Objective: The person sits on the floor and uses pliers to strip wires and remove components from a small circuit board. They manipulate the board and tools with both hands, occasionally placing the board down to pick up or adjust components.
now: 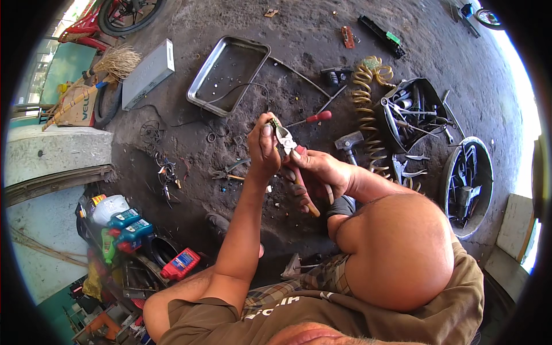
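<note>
In front of me, my left hand (264, 145) is closed, pinching a small yellowish-green piece (275, 122) whose exact kind I cannot make out. A thin dark cable (268, 99) runs up to those fingertips. Pliers (287, 144) with worn red handles are gripped in my right hand (322, 172), their jaws at the small piece by the left fingertips. Just beyond the pliers lies a screwdriver (319, 117) with a red handle. Right of my hands rests a hammer (348, 141). Another pair of pliers (221, 173) lies left of my left forearm.
A metal tray (192, 86) stands on the dark ground ahead. A coiled yellow hose (362, 95), a cut-open tool container (397, 135) and a round basin (490, 184) of tools are at right. Bottles (133, 231) crowd the lower left; a grey box (150, 75) and broom (118, 63) stand far left.
</note>
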`<state>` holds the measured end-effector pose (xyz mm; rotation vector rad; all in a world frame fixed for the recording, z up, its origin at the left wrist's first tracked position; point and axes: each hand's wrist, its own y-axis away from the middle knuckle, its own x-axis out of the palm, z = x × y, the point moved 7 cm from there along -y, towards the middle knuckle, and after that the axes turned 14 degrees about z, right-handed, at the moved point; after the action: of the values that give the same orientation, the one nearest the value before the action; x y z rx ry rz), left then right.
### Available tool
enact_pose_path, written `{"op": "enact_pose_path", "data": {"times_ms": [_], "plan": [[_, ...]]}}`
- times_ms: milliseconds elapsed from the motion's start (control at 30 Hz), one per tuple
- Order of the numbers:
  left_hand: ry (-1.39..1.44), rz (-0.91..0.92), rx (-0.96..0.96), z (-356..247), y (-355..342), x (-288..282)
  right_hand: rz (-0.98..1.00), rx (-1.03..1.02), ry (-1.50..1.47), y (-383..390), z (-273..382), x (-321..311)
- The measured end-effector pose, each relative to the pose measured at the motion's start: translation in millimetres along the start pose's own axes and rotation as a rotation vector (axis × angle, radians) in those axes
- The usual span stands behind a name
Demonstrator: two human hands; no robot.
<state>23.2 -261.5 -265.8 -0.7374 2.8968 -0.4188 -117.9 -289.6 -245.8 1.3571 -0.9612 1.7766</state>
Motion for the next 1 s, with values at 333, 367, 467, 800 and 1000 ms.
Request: {"op": "enact_pose_path", "data": {"times_ms": [333,367,467,800,1000], "plan": [[0.483,-0.151,-0.219,24.2,15.8,35.2,-0.003,-0.152,0.055,1.2,28.1,-11.7],[0.795,-0.120,-0.220,28.8,12.7,37.9,-0.234,-0.196,0.168,11.3,38.9,-20.4],[0.943,-0.066,-0.218,28.2,9.9,30.2,-0.749,-0.112,0.849,44.6,71.1,-44.3],[0.450,-0.078,-0.517,62.4,20.4,-34.6,-0.882,-0.002,0.590,54.4,52.3,-77.1],[0.301,-0.007,-0.558,74.0,44.6,-101.1,-1.030,-0.023,0.426,94.1,48.2,-150.7]]}}
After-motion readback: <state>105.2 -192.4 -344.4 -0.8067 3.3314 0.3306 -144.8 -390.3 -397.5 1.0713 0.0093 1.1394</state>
